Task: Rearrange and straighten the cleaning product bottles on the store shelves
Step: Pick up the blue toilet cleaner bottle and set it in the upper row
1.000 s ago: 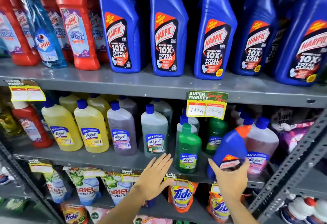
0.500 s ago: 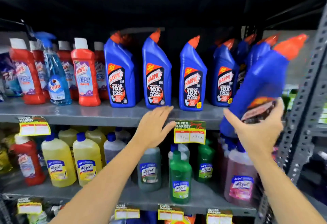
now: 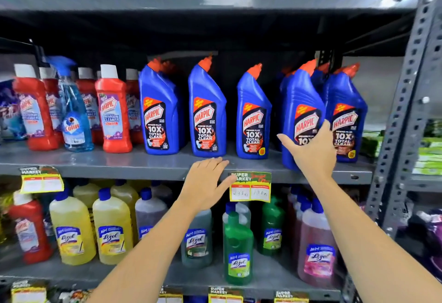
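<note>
My right hand (image 3: 311, 152) grips a blue Harpic bottle (image 3: 300, 108) with an orange cap, standing at the front edge of the middle shelf (image 3: 107, 163), fourth in a row of blue Harpic bottles. Three of them (image 3: 160, 111) (image 3: 207, 111) (image 3: 253, 116) stand to its left, and another (image 3: 346, 116) stands just right of it. My left hand (image 3: 205, 183) rests flat and open on the shelf's front lip, beside a yellow price tag (image 3: 250, 189).
Red Harpic bathroom cleaner bottles (image 3: 113, 111) and a blue Colin spray (image 3: 74, 116) fill the shelf's left part. Below stand yellow (image 3: 71, 228), grey, green (image 3: 238, 247) and pink (image 3: 315, 243) Lizol bottles. A perforated grey upright (image 3: 406, 111) bounds the right side. Green pouches sit above.
My right hand lifted the blue Harpic bottle from the lower shelf up to the middle shelf and stood it upright. My left hand rose to the shelf lip.
</note>
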{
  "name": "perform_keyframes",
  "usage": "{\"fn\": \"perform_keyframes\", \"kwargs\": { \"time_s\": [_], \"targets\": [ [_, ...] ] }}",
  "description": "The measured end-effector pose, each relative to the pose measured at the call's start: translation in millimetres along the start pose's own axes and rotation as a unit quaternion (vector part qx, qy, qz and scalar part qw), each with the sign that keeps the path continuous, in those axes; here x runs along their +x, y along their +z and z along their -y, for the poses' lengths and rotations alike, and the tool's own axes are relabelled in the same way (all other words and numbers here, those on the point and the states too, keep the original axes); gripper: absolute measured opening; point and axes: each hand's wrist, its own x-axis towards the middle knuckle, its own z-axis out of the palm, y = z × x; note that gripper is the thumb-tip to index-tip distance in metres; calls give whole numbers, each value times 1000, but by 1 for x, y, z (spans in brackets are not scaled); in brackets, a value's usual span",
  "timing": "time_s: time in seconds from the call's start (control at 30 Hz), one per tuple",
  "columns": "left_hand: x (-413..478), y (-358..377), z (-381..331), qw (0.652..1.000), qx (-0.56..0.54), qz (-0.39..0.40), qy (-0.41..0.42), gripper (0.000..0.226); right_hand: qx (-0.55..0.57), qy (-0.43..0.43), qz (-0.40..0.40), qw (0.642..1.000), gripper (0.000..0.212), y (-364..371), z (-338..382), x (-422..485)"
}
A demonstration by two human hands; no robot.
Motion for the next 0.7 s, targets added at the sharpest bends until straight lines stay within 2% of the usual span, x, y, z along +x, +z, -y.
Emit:
{"fn": "perform_keyframes", "kwargs": {
  "time_s": [0.1,0.2,0.4,0.47,0.7],
  "targets": [
    [-1,-1,-1,1000,-8,11,-8,63,-8,1,-3,1000,119,6,3,-1],
    [-2,-2,-1,1000,-10,13,-13,64,-5,-1,27,1000,123,8,2,1],
    [-3,1,-2,1000,-17,2,-18,81,-76,38,118,989,147,2,-6,3],
    [-3,3,-1,1000,-15,-5,-17,82,-94,53,142,984,143,3,-6,3],
    [-3,9,1,1000,-13,-20,-14,78,-87,58,142,984,125,19,-11,18]
  ]
}}
